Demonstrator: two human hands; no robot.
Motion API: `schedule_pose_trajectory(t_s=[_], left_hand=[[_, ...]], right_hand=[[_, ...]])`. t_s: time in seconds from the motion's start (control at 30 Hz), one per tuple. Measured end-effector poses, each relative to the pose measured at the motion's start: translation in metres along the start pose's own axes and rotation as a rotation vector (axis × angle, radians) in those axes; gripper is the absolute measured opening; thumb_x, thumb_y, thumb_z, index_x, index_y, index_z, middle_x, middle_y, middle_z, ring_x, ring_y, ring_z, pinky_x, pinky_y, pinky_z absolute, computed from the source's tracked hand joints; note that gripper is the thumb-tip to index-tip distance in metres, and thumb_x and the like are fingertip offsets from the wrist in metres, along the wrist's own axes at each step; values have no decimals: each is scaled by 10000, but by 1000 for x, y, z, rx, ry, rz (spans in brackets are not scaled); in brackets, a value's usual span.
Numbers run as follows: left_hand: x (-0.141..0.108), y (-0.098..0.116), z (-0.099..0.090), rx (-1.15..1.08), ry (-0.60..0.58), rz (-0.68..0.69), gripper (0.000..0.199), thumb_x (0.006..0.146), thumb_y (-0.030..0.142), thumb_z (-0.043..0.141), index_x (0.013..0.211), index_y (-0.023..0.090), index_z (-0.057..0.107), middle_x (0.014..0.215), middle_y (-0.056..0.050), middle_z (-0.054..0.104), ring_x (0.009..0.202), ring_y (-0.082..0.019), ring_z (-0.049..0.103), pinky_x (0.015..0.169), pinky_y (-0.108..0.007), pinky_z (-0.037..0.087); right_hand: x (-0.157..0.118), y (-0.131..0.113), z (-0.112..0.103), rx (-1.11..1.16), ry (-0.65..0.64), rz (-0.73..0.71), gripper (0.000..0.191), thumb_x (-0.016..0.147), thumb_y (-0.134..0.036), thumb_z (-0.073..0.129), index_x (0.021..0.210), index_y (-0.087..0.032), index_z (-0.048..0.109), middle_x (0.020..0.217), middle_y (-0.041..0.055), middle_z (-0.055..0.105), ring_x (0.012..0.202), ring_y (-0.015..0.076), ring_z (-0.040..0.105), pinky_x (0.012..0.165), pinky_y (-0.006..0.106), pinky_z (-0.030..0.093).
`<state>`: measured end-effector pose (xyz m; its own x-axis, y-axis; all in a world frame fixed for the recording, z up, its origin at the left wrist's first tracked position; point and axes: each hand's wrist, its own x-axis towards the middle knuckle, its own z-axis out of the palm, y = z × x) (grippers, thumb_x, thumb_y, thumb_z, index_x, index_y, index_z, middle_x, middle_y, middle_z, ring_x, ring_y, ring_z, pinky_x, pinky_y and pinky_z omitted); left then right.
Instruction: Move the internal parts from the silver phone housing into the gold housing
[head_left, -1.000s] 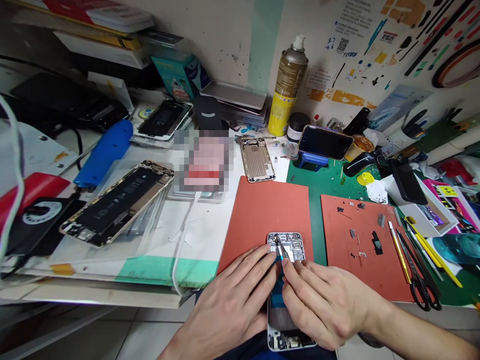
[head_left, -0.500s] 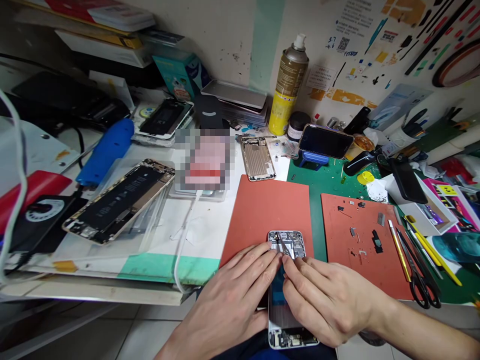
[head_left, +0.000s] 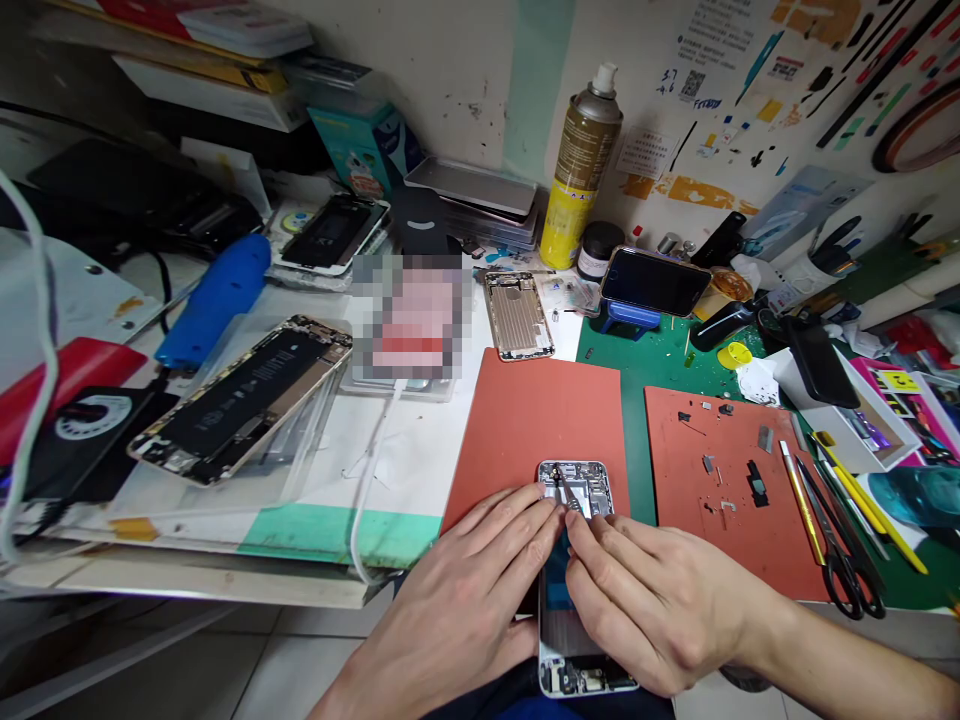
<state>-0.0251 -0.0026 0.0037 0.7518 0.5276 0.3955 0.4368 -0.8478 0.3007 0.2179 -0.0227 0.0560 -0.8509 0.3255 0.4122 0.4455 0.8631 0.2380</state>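
An opened phone housing (head_left: 577, 645), its small parts bared at both ends, lies lengthwise below me at the front edge of the red mat. Along its left side is my left hand (head_left: 480, 575), closed on it, with fingertips over the upper part and the thumb low at the edge. My right hand (head_left: 649, 590) pinches a pair of metal tweezers (head_left: 570, 497) over the housing. The tweezers' tips reach the parts near the top left corner; whether they grip anything there is too small to tell. Both hands hide much of the housing's middle.
Red mats (head_left: 540, 410) lie on the bench; the right one carries loose small parts, with scissors (head_left: 844, 560) beside it. Leftward are another opened phone (head_left: 244, 405) and a white cable (head_left: 364, 470). A spray can (head_left: 577, 170) and a propped phone (head_left: 652, 282) stand behind.
The view has shifted very slightly. Both hands, the tweezers and the phone housing keep practically the same positions.
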Motion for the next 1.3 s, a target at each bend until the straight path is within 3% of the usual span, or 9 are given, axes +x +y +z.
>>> schedule_pose_trajectory(t_s=[0.2, 0.5, 0.67, 0.87, 0.97, 1.1, 1.3], left_hand=[[1, 2, 0, 4, -11, -3, 558, 880, 141, 561, 1431, 76, 622, 1478, -123, 698, 1393, -302, 639, 1127, -455, 596], [3, -2, -3, -48, -22, 12, 471, 947, 232, 638, 1391, 73, 629, 1425, -166, 718, 1361, -318, 663, 1107, -473, 611], [3, -3, -6, -97, -27, -21, 547, 905, 167, 609, 1447, 90, 584, 1450, -158, 703, 1399, -309, 633, 1104, -485, 617], [4, -2, -8, -135, -25, -28, 531, 894, 149, 624, 1422, 102, 593, 1430, -156, 714, 1406, -300, 628, 1109, -495, 615], [5, -2, -7, -145, -15, -30, 540, 870, 119, 601, 1410, 100, 605, 1435, -151, 714, 1407, -302, 629, 1099, -506, 624], [3, -2, -7, -150, -7, -44, 551, 847, 95, 597, 1397, 98, 623, 1443, -136, 715, 1414, -294, 626, 1109, -488, 622], [-2, -2, -5, -141, -15, -53, 564, 862, 120, 641, 1426, 114, 623, 1481, -108, 698, 1432, -275, 615, 1142, -418, 602]], right_hand=[[2, -2, -1, -13, -22, -22, 333, 991, -160, 454, 1113, -19, 730, 1038, 230, 829, 887, 291, 812, 797, 404, 635], [17, -3, -15, -89, -254, -137, 368, 1032, -243, 500, 1229, -20, 718, 1157, 218, 813, 987, 309, 791, 900, 441, 575], [27, -1, -21, -184, -313, -122, 332, 1054, -265, 486, 1200, -54, 695, 1068, 222, 821, 850, 296, 771, 753, 460, 528], [32, 1, -22, -172, -368, -178, 290, 1021, -232, 507, 1161, -87, 716, 784, 113, 767, 578, 224, 625, 546, 409, 348], [32, 5, -20, -142, -354, -197, 257, 1006, -234, 536, 1124, -101, 722, 742, 87, 738, 557, 202, 580, 534, 397, 292], [33, 7, -18, -105, -364, -189, 274, 1017, -254, 536, 1149, -92, 714, 791, 91, 746, 611, 215, 614, 569, 404, 317], [35, 4, -13, -145, -401, -182, 229, 926, -116, 537, 1119, -139, 658, 758, 43, 722, 578, 210, 604, 557, 400, 321]])
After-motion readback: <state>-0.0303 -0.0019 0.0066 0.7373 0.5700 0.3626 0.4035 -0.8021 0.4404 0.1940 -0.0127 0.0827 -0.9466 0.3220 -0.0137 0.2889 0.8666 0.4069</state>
